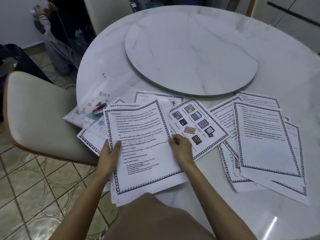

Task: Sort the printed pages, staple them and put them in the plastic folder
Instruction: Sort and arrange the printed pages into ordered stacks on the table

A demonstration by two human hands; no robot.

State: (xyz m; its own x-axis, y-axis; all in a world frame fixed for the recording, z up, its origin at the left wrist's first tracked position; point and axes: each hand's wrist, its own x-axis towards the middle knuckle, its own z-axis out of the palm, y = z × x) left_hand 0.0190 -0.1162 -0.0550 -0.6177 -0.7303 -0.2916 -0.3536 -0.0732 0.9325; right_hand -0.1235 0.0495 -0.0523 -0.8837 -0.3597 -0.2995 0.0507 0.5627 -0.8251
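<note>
White printed pages (142, 135) cover the marble counter's (216, 208) near edge. The left hand (110, 155) and right hand (181, 148) have fingers clamped on the front stack's sides. The plastic folder (90, 99) lies far left.

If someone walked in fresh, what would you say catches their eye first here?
Bordered printed pages lie fanned along the near edge of the round marble table, and the left hand and right hand grip the front sheaf by its sides. The page of colour pictures stands out mid-spread.

Matt paper pages (143, 135); glossy marble-look table (259, 213) (window glare); clear plastic folder (97, 99); smooth chair (39, 110).
</note>
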